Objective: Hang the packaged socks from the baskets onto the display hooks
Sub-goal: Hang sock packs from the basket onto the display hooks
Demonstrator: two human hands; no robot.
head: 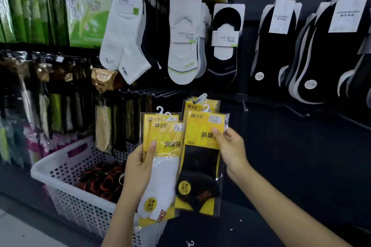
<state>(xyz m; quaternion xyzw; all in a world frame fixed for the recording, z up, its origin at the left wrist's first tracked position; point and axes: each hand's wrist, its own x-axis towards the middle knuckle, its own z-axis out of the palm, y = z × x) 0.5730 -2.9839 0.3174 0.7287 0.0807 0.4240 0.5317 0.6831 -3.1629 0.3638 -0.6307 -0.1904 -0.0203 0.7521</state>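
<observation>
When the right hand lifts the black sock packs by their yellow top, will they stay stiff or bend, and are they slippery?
The black sock packs probably bend a little: soft socks in thin film, stiffened only by the yellow card. The glossy wrap shows glare, so it may slip between the fingers of the right hand. They look light; each hand holds several packs at once.

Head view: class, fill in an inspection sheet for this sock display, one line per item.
Surface: black display wall with bare hooks.
Job's things: white-sock packs in left hand; black-sock packs in right hand, white hangers on top.
Clutter: white basket holding dark red-banded items.
Grips: both hands shut on packs.
Cables: nothing seen.
Surroundings: hung white socks, black no-show socks, green boxes.
</observation>
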